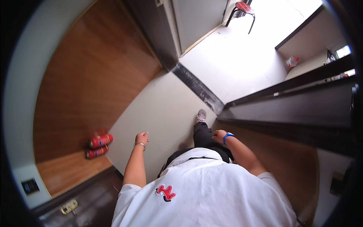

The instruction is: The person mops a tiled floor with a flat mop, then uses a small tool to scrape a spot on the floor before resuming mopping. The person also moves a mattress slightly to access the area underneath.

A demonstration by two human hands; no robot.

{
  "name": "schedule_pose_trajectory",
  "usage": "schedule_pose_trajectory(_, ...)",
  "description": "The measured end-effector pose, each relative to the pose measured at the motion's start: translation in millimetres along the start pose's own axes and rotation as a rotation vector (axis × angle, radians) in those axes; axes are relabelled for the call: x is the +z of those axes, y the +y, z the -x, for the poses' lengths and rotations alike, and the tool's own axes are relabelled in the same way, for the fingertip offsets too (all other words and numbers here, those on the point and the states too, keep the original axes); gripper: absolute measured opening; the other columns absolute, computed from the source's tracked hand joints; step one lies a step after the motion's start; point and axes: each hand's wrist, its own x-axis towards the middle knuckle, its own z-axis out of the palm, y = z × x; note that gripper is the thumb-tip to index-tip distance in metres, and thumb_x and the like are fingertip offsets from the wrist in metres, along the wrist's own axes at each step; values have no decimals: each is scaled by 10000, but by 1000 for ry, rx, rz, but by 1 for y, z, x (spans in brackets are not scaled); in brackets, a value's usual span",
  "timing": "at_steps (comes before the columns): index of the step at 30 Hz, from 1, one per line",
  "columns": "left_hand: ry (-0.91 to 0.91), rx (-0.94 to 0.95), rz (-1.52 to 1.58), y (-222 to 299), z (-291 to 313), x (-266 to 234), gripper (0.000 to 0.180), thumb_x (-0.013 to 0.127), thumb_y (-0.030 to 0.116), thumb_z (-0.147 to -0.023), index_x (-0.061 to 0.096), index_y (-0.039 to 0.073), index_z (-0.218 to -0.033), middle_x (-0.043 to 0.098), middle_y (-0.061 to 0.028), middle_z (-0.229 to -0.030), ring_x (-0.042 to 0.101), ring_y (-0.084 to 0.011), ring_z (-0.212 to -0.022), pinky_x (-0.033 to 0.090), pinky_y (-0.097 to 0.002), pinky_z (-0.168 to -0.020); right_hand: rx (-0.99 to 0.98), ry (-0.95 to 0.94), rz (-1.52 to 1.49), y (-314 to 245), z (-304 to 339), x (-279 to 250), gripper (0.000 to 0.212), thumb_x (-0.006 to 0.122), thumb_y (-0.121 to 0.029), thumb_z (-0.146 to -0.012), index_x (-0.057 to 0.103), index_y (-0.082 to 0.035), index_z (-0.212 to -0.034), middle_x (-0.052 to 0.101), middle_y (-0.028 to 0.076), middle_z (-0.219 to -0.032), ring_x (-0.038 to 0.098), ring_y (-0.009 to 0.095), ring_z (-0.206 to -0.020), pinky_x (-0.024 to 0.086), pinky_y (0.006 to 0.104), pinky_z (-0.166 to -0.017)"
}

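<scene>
My left hand [141, 139], a silvery bracelet at its wrist, hangs over the pale floor [151, 109] with its fingers curled in. I see nothing in it. Beside my dark-trousered right thigh is my right hand [219, 136], its fingers loosely closed and no object showing. A blue watch band [228, 137] circles that wrist. Both hands are clear of the walls and the door. My grey-pink shoe [202, 115] is forward on the floor, just short of a dark threshold strip [196, 87].
Two red fire extinguishers [100, 141] are by the brown wood-look wall [90, 72] on the left. A dark door [287, 108] stands open at right. Beyond the doorway are a stool with a red seat [244, 7] and a clear plastic jug [292, 62]. A door handle [69, 207] shows lower left.
</scene>
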Motion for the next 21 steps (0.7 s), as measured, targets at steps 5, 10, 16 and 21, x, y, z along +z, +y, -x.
schedule_pose_trajectory(5,62,220,82,135,-76,23,381,538,299,-859,519,27,-593,559,-47,-517,529,-138,-485,445,-303,-519,19,-102,321,-40,-102,-127,329,540,-302,-774,654,-62,-967,627,159,-1002,590,321,-938,461,397,-817)
schedule_pose_trajectory(10,17,211,21,178,-93,63,378,531,318,-849,525,34,-600,564,-71,-535,531,-179,-499,449,-334,-543,-205,116,428,-25,-203,-269,278,467,-225,-785,654,-26,-837,625,184,-907,594,344,-852,472,425,-759)
schedule_pose_trajectory(16,-143,-234,-193,152,-166,17,364,500,351,-846,581,46,-662,595,-88,-581,574,-209,-550,468,-360,-590,-243,278,156,9,-261,-381,289,515,-273,-788,645,-20,-837,623,207,-848,592,365,-806,474,440,-730)
schedule_pose_trajectory(21,-413,-109,-527,245,-272,39,378,475,377,-842,628,56,-714,620,-102,-619,610,-234,-592,484,-382,-630,287,374,-234,103,-224,-416,249,586,-263,-775,656,-46,-876,644,170,-866,611,324,-826,484,395,-747)
